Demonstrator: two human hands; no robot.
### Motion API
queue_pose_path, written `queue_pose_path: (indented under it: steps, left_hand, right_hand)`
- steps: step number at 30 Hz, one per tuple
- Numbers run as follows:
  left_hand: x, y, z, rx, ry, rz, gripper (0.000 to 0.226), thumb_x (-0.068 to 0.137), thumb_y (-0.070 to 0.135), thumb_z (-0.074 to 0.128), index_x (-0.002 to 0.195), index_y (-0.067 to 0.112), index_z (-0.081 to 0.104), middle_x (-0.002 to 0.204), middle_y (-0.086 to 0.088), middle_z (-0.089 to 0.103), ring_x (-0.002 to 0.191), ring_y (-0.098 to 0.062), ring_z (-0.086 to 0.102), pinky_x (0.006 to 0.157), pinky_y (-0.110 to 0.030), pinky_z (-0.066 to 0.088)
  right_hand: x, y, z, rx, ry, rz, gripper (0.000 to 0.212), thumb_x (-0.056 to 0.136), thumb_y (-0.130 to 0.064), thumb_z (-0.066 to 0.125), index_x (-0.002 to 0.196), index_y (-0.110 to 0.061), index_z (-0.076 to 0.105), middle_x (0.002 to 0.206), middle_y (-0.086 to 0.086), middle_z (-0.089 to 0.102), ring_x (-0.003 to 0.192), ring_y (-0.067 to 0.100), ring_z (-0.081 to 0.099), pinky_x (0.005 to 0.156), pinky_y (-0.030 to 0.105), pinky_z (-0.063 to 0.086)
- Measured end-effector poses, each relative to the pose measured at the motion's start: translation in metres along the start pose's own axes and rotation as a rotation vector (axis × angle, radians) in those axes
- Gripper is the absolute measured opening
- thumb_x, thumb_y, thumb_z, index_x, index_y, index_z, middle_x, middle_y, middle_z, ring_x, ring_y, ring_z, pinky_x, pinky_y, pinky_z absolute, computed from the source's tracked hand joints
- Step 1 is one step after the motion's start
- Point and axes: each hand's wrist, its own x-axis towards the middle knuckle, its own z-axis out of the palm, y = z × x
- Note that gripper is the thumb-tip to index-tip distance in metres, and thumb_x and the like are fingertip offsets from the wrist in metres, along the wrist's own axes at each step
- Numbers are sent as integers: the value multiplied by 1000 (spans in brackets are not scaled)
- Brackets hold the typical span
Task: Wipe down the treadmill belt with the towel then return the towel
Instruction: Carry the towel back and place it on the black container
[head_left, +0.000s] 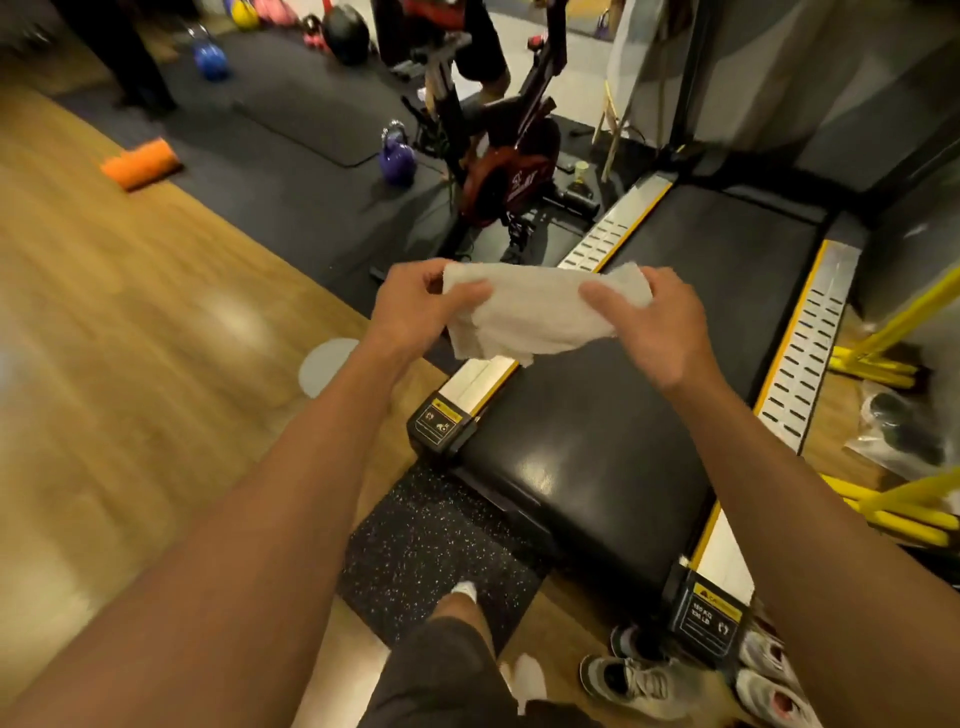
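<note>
two bare forearms reach up from the bottom corners of the frame and meet at the centre, where the left hand (415, 306) and right hand (655, 332) hold a crumpled white terry towel (530, 312) between them. the left hand pinches the towel's left end, thumb on top and fingers curled beneath; the right hand grips the right end, thumb laid across the cloth and fingers wrapped behind. the towel is held in the air, clear of the glossy black treadmill belt (597, 415), which runs from lower centre toward the upper right. ribbed silver side rails with yellow edging (810, 343) flank the belt. at bottom centre, by the belt's near end, lies a speckled black rubber mat (431, 535), with a white-socked foot (466, 590) on its near edge. grey and white sneakers (634, 680) sit at lower right beside the treadmill's corner. light wooden floor (130, 338) fills the left side. an orange foam roller (140, 169) lies at upper left, a blue kettlebell (210, 60) above it, and a purple kettlebell (396, 161) and a red and black exercise bike (498, 171) stand at top centre. yellow metal bars (883, 358) cross the right edge
</note>
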Motion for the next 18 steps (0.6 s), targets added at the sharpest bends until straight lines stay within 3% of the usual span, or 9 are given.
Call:
queue_pose_path:
  steps: [4, 7, 10, 15, 18]
  left_hand:
    - [-17, 35, -41, -21, 133, 56, 28, 86, 40, 64, 106, 20, 67, 101, 3, 69, 93, -16, 64, 85, -42, 55]
    - [-25, 52, -74, -79, 236, 71, 33, 92, 41, 56, 116, 19, 61, 110, 2, 64, 97, -14, 60, 85, -34, 53]
    - [-32, 59, -108, -76, 332, 105, 28, 94, 42, 51, 114, 23, 57, 110, 4, 61, 96, -10, 57, 82, -30, 48]
    - [-48, 49, -177, -39, 460, 125, 27, 94, 40, 52, 112, 20, 58, 106, 5, 62, 95, -10, 59, 83, -33, 51]
    - [-58, 34, -232, -100, 424, 79, 32, 86, 32, 66, 114, 16, 60, 106, 1, 67, 94, -14, 65, 81, -37, 56]
  right_hand:
    - [-2, -57, 5, 347, -82, 55, 30, 81, -37, 72, 100, -18, 59, 100, 5, 68, 89, 21, 67, 75, 38, 56]
    - [1, -92, 22, 439, -118, 34, 31, 83, -29, 71, 107, -17, 56, 105, 4, 65, 93, 20, 65, 76, 39, 55]
    - [-3, -122, 47, 631, -277, 86, 41, 80, -22, 75, 117, -18, 57, 113, 8, 64, 100, 24, 65, 85, 46, 56]
    - [-16, -171, 109, 666, -326, 55, 42, 75, -8, 75, 113, -19, 61, 111, 8, 66, 100, 25, 66, 85, 47, 56]
    - [-29, -204, 152, 702, -286, 59, 30, 77, -3, 73, 101, -20, 65, 101, 5, 71, 92, 23, 69, 82, 42, 57]
